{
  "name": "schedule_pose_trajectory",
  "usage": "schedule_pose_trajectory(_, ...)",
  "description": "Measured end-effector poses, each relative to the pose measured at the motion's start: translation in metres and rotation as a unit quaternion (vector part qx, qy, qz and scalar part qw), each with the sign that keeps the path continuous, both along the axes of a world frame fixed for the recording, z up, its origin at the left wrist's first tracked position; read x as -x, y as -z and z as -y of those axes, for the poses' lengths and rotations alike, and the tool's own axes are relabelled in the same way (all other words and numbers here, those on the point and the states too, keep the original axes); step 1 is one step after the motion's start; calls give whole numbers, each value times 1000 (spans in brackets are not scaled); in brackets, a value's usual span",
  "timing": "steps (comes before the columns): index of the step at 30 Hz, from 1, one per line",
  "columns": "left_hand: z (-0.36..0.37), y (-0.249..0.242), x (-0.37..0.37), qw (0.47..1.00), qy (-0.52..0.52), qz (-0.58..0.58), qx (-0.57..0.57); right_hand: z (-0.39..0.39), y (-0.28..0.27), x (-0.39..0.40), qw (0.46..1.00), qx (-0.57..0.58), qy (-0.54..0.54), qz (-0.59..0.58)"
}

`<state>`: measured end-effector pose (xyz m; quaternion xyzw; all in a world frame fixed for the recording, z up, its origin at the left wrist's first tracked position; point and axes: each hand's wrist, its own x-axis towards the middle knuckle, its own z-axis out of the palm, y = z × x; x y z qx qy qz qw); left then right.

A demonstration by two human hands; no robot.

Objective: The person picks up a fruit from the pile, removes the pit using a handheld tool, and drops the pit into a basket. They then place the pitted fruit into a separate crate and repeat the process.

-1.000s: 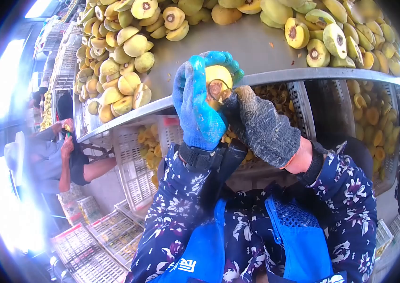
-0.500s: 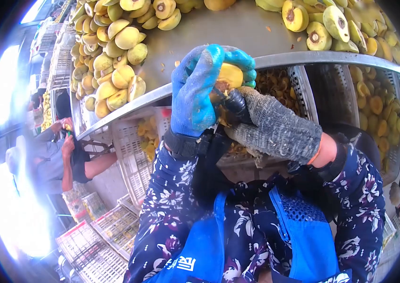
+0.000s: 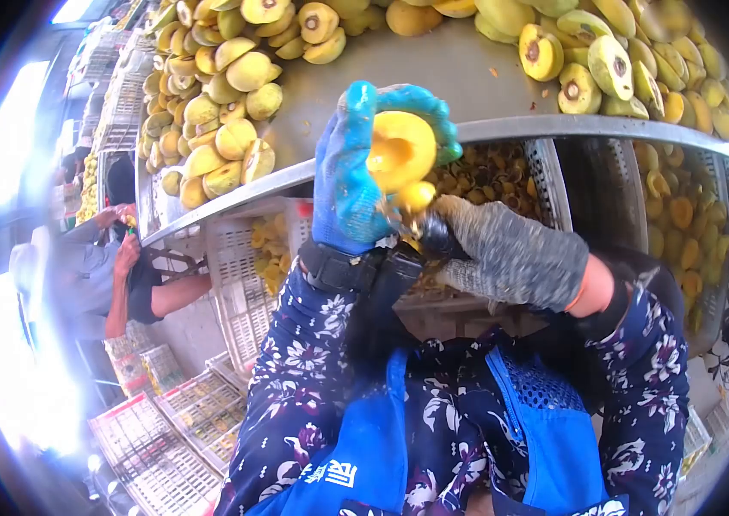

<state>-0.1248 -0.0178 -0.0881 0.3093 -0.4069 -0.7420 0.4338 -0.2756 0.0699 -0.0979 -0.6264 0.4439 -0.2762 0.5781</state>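
Note:
My left hand (image 3: 356, 163), in a blue coated glove, is closed round a yellow peach half (image 3: 404, 150). Its cut face is towards me, with a smooth hollow where the stone sat. Just below it, my right hand (image 3: 510, 254), in a grey knit glove, grips a black-handled pitting tool (image 3: 440, 236). The tool's tip is blurred and partly hidden by a small yellow scooped-out piece (image 3: 417, 196) beside the peach half. Under the hands, a crate of scooped-out stones (image 3: 489, 181) shows beyond the table edge.
Peach halves (image 3: 235, 138) are heaped on the metal table (image 3: 364, 73) at left, and more peach halves (image 3: 609, 64) at right. The table's raised rim (image 3: 553, 129) curves before me. Crates (image 3: 158, 447) stand low at left, where another person (image 3: 89, 275) works.
The peach half has turned to show its hollow, and a scooped piece has come out at the tool. My right hand has drawn slightly down, away from the fruit.

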Motion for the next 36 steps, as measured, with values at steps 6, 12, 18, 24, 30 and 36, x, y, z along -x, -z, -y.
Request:
schedule_pose_trajectory(6,6,-18,-119,852,-47,462,243,-17,46,12,847,230,-64,-475)
schedule_pose_trajectory(12,60,-27,-156,600,-91,670,427,-16,24,8,905,248,-39,-343)
schedule_pose_trajectory(18,180,8,-115,552,-187,721,374,-11,22,3,896,196,-67,-393)
schedule_pose_trajectory(24,218,23,-107,524,-246,733,356,-11,28,7,882,280,-84,-369)
schedule_pose_trajectory(30,185,37,-94,599,-77,718,347,-7,25,-4,893,315,-37,-320)
schedule_pose_trajectory(36,144,4,-63,939,-51,329,86,12,16,-11,971,194,65,-126)
